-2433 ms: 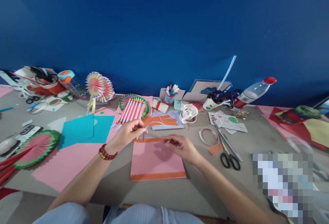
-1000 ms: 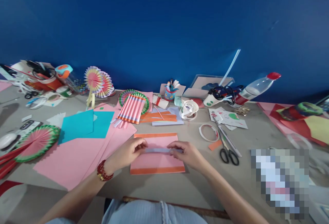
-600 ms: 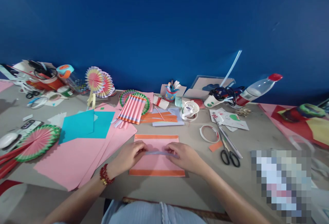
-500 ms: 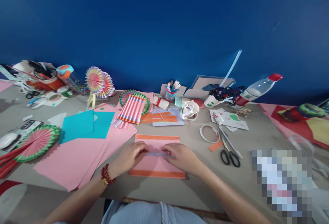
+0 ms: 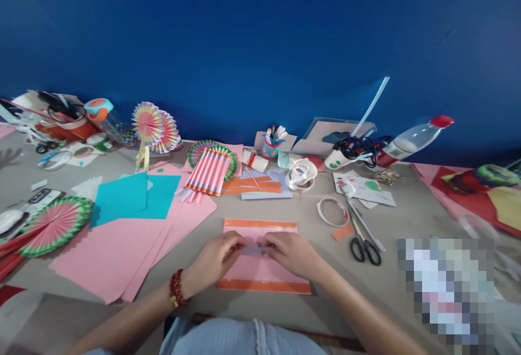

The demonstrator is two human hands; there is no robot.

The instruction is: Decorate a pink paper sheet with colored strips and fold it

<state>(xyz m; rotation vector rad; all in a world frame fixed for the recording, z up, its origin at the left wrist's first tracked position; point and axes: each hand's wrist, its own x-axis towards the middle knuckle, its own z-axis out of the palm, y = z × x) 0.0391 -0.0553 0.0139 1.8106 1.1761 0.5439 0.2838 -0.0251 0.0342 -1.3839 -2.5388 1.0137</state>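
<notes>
Pink sheet (image 5: 268,269): matt paper; bottle (image 5: 417,140): clear glossy plastic; tabletop (image 5: 325,303): smooth, matt.

A: Is any writing readable here?
B: None that I can make out. The red label (image 5: 385,158) on the plastic bottle (image 5: 413,142) is too small.
A: What about the white cup (image 5: 335,161)?
B: Green marks, too small to read as letters.
A: The white papers (image 5: 382,198) near it?
B: Red and green shapes, nothing legible.
A: And the patch (image 5: 445,290) at right?
B: Pixelated, so unreadable.
</notes>
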